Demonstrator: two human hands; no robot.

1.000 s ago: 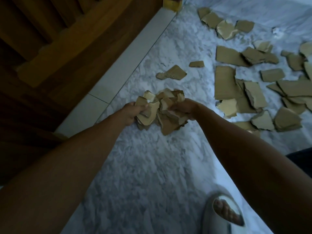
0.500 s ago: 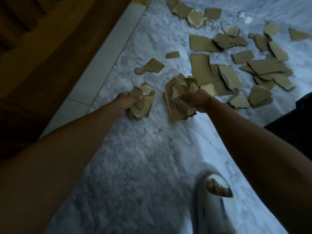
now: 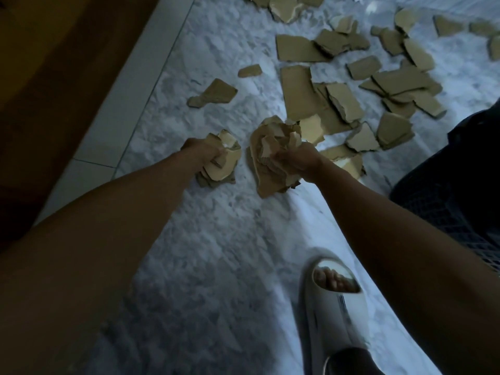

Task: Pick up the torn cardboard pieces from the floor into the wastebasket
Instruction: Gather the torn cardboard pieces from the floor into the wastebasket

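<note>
Head view, looking down over both my bare forearms onto a pale grey marbled stone floor [image 3: 216, 239]. My left hand [image 3: 201, 152] is clenched round a small bundle of torn tan cardboard scraps [image 3: 223, 165], fingers curled under so that the pieces stick out to the right and below the fist. My right hand [image 3: 300, 161] grips a larger crumpled wad of torn tan cardboard [image 3: 267, 161], which bulges out to the left of the knuckles and hangs down past them. The two bundles sit side by side with a narrow gap of floor showing between them; they do not touch.

Beyond my hands, loose flat torn cardboard pieces [image 3: 343, 101] lie scattered over the floor, many overlapping, spreading toward the upper right. One odd-shaped tan fragment [image 3: 216, 93] and a smaller scrap [image 3: 250, 70] lie apart from that spread, nearer the white tiled border strip [image 3: 130, 98] that runs diagonally along the floor's left side. Dark brown wooden surface [image 3: 54, 63] fills the far left.

At the right edge stands a dark mesh wastebasket [image 3: 460, 190], only partly in frame; I cannot tell what it contains. Below, my foot rests in a white open-toed slipper [image 3: 335, 315] on the floor.
</note>
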